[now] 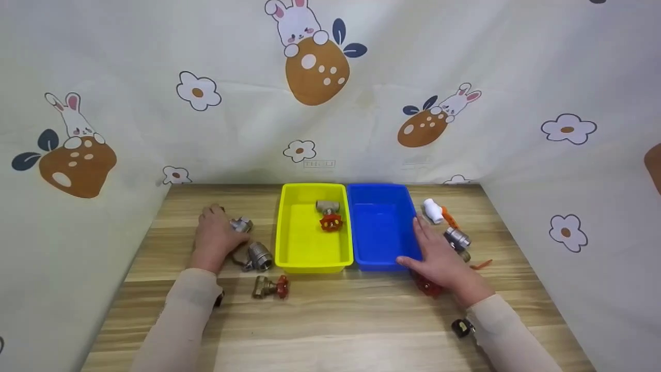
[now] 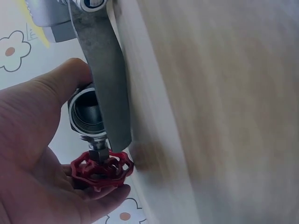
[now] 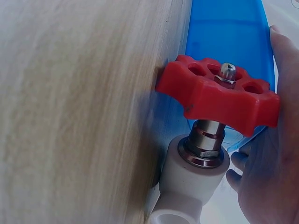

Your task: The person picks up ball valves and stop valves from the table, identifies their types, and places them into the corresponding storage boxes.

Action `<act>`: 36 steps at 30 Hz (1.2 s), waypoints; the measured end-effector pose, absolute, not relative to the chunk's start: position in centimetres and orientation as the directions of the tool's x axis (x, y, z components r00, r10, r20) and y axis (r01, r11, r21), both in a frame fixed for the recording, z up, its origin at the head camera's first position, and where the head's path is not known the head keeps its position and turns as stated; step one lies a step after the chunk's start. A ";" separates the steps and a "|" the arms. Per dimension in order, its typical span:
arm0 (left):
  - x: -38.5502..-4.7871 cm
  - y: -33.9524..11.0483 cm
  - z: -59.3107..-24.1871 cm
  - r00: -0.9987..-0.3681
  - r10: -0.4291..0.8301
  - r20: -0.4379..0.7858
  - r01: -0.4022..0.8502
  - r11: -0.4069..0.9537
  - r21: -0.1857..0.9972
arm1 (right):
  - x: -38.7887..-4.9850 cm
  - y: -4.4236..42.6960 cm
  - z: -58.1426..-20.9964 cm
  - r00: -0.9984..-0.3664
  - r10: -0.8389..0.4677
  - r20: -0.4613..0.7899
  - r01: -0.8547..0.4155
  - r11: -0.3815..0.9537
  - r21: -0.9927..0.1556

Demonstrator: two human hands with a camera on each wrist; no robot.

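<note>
On the left side of the table, my left hand [image 1: 214, 235] holds a metal gate valve [image 2: 86, 112], thumb by its body and fingers under its red handwheel [image 2: 103, 170]. A ball valve's flat grey lever [image 2: 105, 79] crosses in front of it in the left wrist view. My right hand [image 1: 439, 258] rests against the right rim of the blue bin [image 1: 384, 266], fingers extended and thumb spread towards the front rim. Below that hand lies a white valve with a red handwheel [image 3: 219, 95], partly hidden in the head view. The yellow bin [image 1: 314, 268] contains a red-wheeled gate valve [image 1: 329, 212].
Near the left hand lie a ball valve [image 1: 259, 256], another metal valve [image 1: 241, 224] and a brass gate valve [image 1: 266, 287]. Right of the blue bin are a white valve with an orange lever [image 1: 434, 211] and a metal valve [image 1: 458, 237]. A patterned curtain [image 1: 361, 129] surrounds the table.
</note>
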State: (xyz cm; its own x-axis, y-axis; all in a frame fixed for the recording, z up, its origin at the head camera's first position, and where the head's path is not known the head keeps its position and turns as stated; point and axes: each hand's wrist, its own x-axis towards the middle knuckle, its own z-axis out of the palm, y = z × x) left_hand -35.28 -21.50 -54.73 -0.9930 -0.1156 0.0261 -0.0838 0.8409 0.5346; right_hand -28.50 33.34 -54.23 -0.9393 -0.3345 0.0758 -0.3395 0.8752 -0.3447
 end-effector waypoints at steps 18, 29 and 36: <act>-35.8 -21.8 -53.6 -0.994 -0.021 0.103 0.040 0.835 0.549 | -28.5 33.3 -54.1 -0.946 -0.322 0.036 -0.314 0.884 -0.347; -35.9 -21.5 -52.7 -0.978 0.026 0.208 0.137 0.827 0.544 | -28.5 33.4 -54.0 -0.946 -0.323 0.041 -0.316 0.881 -0.353; -35.7 -21.0 -51.9 -0.976 0.085 0.199 0.182 0.820 0.543 | -28.5 33.5 -54.2 -0.944 -0.326 0.043 -0.321 0.883 -0.343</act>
State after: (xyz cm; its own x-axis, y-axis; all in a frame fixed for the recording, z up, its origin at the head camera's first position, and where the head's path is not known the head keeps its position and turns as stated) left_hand -35.69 -21.03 -51.89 -0.9763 0.0853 0.1990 0.1823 0.8200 0.5426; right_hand -28.46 33.46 -54.15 -0.9444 -0.3261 0.0432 -0.3206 0.8829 -0.3431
